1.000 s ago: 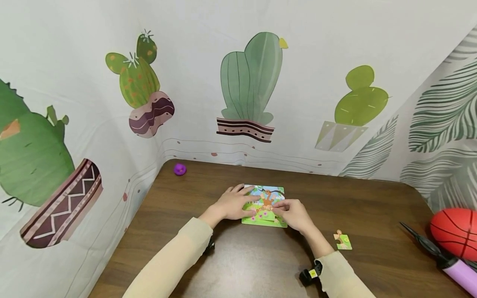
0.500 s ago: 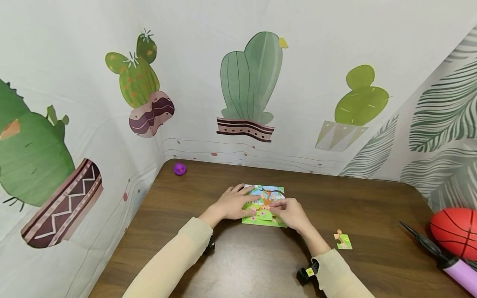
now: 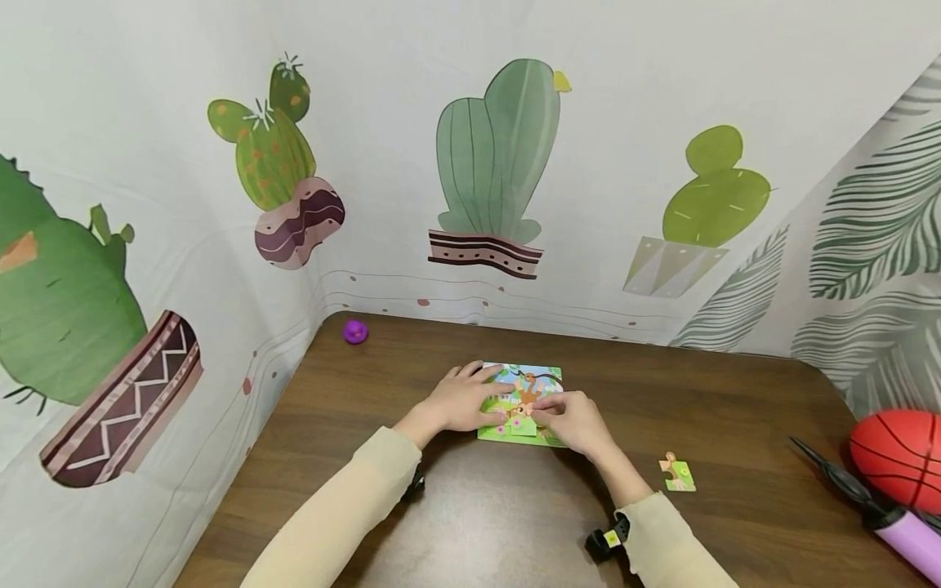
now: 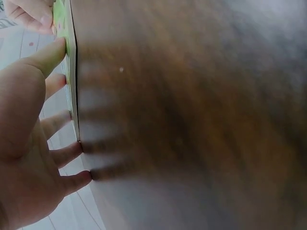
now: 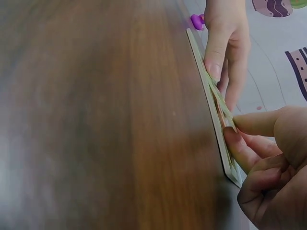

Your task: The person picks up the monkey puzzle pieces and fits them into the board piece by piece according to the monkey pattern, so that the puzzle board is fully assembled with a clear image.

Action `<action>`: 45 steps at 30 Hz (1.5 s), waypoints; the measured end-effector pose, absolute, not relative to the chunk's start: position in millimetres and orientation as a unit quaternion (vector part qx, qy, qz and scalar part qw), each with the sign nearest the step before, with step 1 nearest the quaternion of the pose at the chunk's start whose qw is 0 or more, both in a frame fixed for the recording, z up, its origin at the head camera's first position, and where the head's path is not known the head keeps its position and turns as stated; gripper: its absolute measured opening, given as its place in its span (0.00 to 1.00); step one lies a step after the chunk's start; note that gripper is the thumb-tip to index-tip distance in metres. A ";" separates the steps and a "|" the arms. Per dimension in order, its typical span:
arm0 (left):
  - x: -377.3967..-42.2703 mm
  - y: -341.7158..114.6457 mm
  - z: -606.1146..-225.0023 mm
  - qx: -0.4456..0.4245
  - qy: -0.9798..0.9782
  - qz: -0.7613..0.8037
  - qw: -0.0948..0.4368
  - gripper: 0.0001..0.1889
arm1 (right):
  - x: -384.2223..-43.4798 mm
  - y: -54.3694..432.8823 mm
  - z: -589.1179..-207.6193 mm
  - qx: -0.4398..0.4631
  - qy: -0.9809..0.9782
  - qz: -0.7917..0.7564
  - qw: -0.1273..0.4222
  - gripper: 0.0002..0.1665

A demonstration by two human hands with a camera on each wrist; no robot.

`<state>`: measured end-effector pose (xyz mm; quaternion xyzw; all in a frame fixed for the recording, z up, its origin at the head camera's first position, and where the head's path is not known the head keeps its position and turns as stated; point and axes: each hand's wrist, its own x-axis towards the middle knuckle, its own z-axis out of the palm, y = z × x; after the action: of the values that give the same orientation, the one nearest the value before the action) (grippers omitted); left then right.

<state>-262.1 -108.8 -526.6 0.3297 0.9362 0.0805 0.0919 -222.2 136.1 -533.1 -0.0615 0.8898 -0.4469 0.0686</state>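
A jigsaw puzzle board (image 3: 544, 373) with a monkey picture lies on the table. My left hand (image 3: 459, 402) rests on its left side, fingers spread and fairly straight. In the left wrist view, the thumb (image 4: 50, 56) touches the board's near part and two fingertips reach the table. My right hand (image 3: 579, 420) pinches a green puzzle piece (image 3: 524, 426) with a pink flower between thumb and forefinger. The right wrist view shows that piece (image 5: 218, 97) tilted, its right edge raised above the board. Whether its left edge sits in place cannot be seen.
A loose puzzle piece (image 3: 678, 474) lies on the wooden table (image 3: 485, 523) to the right. A purple ring-like object (image 3: 355, 332) is at the back left corner. At the right edge are a red ball (image 3: 900, 457) and a purple and black hand pump (image 3: 875, 514).
My right hand has moved slightly left with the puzzle piece, which now lies closer to the left thumb. The left hand stays on the board.
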 end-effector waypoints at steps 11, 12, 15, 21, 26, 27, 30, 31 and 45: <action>-261.2 -107.3 -526.6 0.341 0.927 0.120 0.095 0.25 | -220.1 145.1 -532.2 -0.072 0.898 -0.430 0.061 0.05; -261.0 -106.9 -526.4 0.350 0.924 0.124 0.094 0.24 | -220.2 145.2 -532.3 -0.071 0.898 -0.430 0.062 0.05; -259.8 -105.3 -525.9 0.373 0.914 0.133 0.090 0.20 | -220.6 145.5 -532.9 -0.069 0.898 -0.429 0.064 0.05; -258.3 -103.3 -526.0 0.396 0.906 0.126 0.085 0.20 | -220.1 148.8 -533.4 -0.071 0.897 -0.430 0.064 0.06; -256.6 -102.9 -525.0 0.408 0.905 0.098 0.077 0.20 | -218.5 157.9 -532.5 -0.079 0.900 -0.426 0.052 0.05; -256.3 -103.0 -524.8 0.409 0.905 0.094 0.075 0.20 | -218.2 160.5 -532.2 -0.080 0.901 -0.423 0.047 0.05; -255.3 -102.8 -523.2 0.410 0.905 0.085 0.075 0.20 | -217.2 168.7 -530.7 -0.082 0.903 -0.420 0.038 0.05; -255.1 -102.7 -522.9 0.410 0.905 0.082 0.074 0.20 | -216.9 171.9 -530.2 -0.082 0.904 -0.419 0.036 0.05; -253.6 -100.9 -524.3 0.378 0.912 0.138 0.082 0.19 | -203.4 232.1 -521.7 -0.050 0.914 -0.403 -0.001 0.08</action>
<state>-253.6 -100.9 -524.3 0.3778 0.9119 0.1382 0.0815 -203.4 232.1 -521.7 -0.0499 0.9138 -0.4030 -0.0008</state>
